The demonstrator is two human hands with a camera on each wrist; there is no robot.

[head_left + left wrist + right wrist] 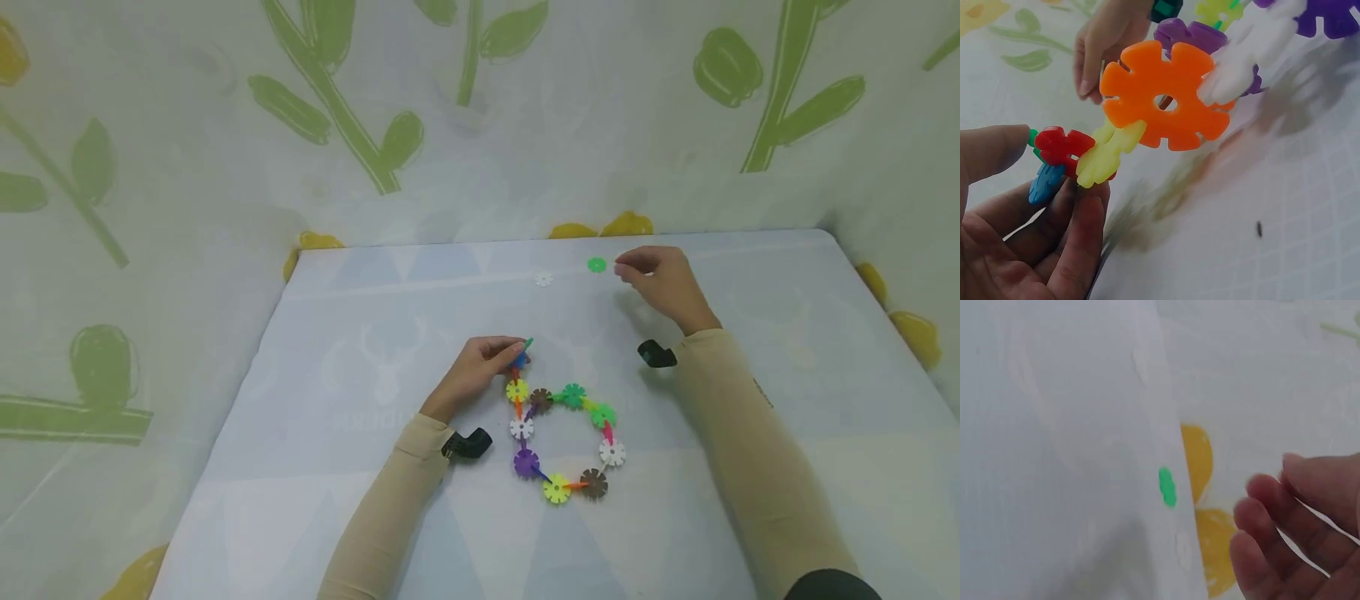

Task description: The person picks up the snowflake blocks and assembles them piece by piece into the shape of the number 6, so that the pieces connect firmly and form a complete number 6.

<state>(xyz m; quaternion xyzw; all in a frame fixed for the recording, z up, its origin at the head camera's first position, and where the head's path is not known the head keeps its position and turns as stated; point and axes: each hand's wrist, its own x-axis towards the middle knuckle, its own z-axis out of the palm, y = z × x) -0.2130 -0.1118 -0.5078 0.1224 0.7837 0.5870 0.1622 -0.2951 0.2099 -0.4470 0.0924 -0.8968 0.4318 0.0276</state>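
Note:
My left hand [480, 365] pinches the top end of a chain of interlocking snowflake discs [527, 462], whose lower part forms a closed ring on the table. In the left wrist view, the thumb meets a green disc edge, and the fingers sit beneath the blue disc [1046, 184] and the red disc [1065, 149]. Yellow and orange discs [1166, 94] follow along the chain. Toward the table's far edge, my right hand [663, 282] hovers with bent, loose fingers and nothing visible in them. Just left of its fingertips lies a loose green disc [597, 264], apart from the hand.
A loose white disc [543, 280] lies left of the green one. The pale table [360, 317] ends at a wall [525, 167] printed with green plants. Each wrist carries a black camera, the left one [468, 443] close to the ring of discs.

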